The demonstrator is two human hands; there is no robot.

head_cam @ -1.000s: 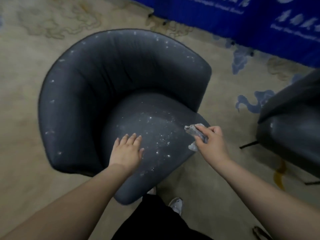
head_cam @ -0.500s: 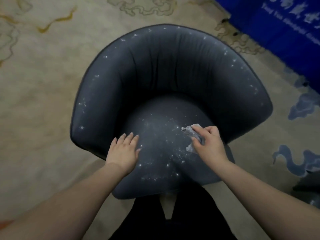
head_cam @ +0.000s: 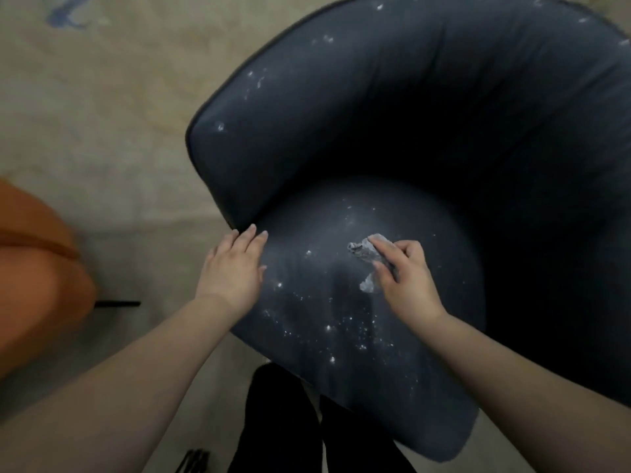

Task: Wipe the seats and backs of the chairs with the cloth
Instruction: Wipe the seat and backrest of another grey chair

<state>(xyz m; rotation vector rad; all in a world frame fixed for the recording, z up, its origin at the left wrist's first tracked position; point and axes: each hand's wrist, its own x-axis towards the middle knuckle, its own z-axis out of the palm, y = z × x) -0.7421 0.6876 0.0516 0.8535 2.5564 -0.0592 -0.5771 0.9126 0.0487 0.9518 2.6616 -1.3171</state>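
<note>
**Item: dark chair, seat wipe in progress**

Landmark: the dark chair [head_cam: 426,138], catalogued from above in the head view.

Seat [head_cam: 341,319]: rounded cushion, heavily dotted with white specks toward its front edge; a fainter smear is seen around its centre.

Backrest [head_cam: 444,80]: curved shell wrapping the seat; scattered white marks are noted along its upper rim. No wiping of it can be judged to have been done.

Cloth [head_cam: 367,254]: a small crumpled grey wad, lying on the seat near its centre, pressed down beneath the right hand.

Right hand [head_cam: 406,278]: fingers curled over the cloth, which is pinched between fingertips and thumb and held against the cushion.

Left hand [head_cam: 235,268]: laid flat at the seat's left edge, where cushion meets the armrest wall; fingers straight and together, nothing gripped. It is judged to be steadying the chair.

Change recorded: a second ago the cloth was held at the seat's right rim; half a second ago it had been carried partly inward; now it is placed at the seat's middle. The left hand has been shifted outward to the seat's left margin. The chair is also framed closer and further right.

Meaning for the task: the first pass across the seat is judged under way; the front specks and the backrest remain to be treated.

Also present: an orange chair [head_cam: 30,274] left of the dark chair, on patterned carpet [head_cam: 102,114].
</note>
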